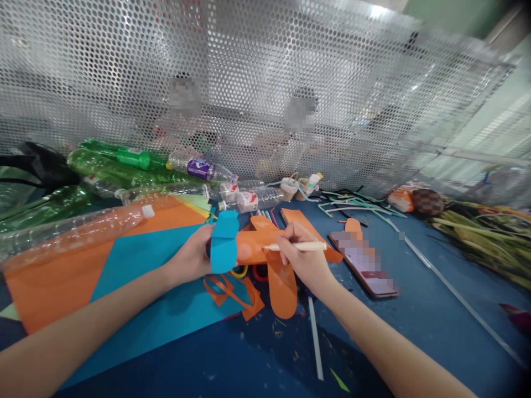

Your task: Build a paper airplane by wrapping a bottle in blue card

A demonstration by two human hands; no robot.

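My left hand [193, 254] grips the end of an orange paper airplane [251, 246], where a blue paper piece [224, 243] is fixed across it. Its fingers are partly hidden behind that blue piece. In my right hand [302, 254] is a cream-coloured pen [307, 246], its tip touching the orange body near the middle. One rounded orange wing [282, 290] hangs down toward me, the other points away. Below the airplane lie orange paper scraps [249, 304] and scissors [260, 273] with only the handle loops showing.
Blue [145, 331] and orange card sheets [50, 282] spread at left, with several plastic bottles [136, 157] behind. A phone [365, 265] lies at right, near straws [352, 204] and dried leaves [481, 237]. A perforated metal screen [249, 72] stands at the back; people show faintly in it.
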